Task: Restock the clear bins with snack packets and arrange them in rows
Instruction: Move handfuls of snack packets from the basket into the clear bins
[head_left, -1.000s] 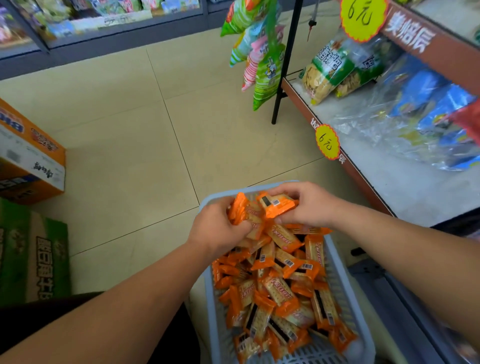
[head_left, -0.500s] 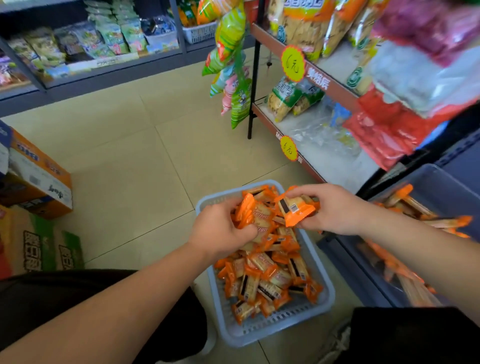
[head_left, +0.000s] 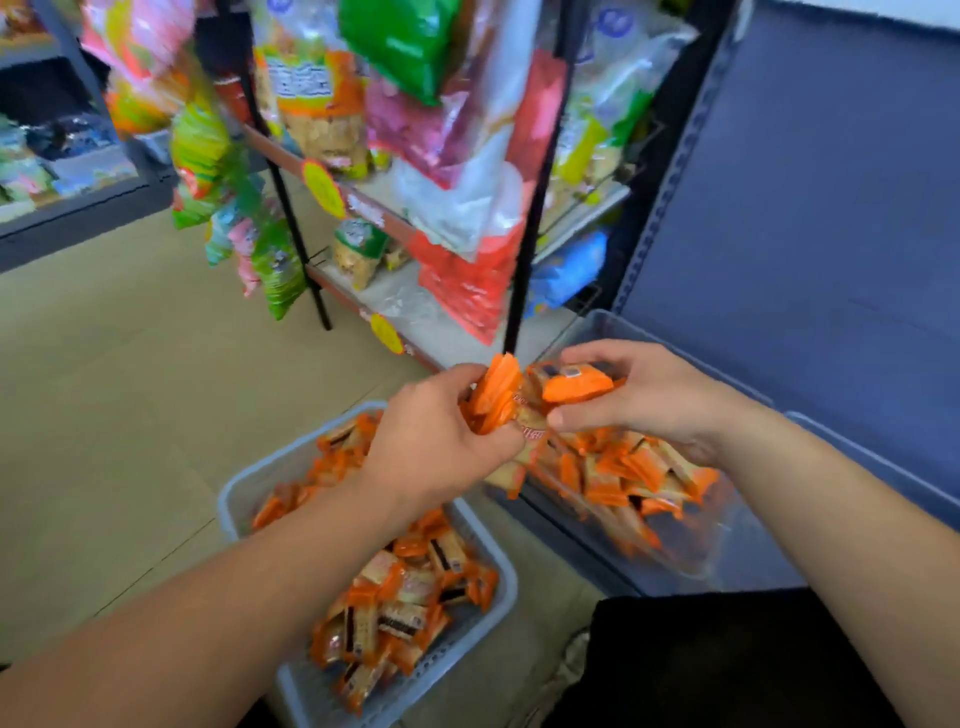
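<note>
My left hand (head_left: 441, 431) grips a bunch of orange snack packets (head_left: 496, 395) held upright. My right hand (head_left: 649, 395) pinches more orange packets (head_left: 576, 387) just to the right, and the two bunches touch. Both hands hover over the near-left corner of a clear bin (head_left: 613, 332) on the low right shelf. Inside that bin lies a loose pile of orange packets (head_left: 634, 478). Below my left forearm a grey-blue plastic basket (head_left: 234, 499) on the floor holds many of the same packets (head_left: 405, 597).
A black-framed rack (head_left: 535, 218) with bagged snacks and yellow price tags stands behind the hands. Strips of hanging snack bags (head_left: 260, 249) dangle at its left. A blue-grey shelf panel (head_left: 831, 208) rises on the right. Beige tiled floor (head_left: 130, 389) spreads to the left.
Both hands lifted their packets out of the basket and carried them up and right, over the clear bin. The view swung right and up, away from the floor boxes.
</note>
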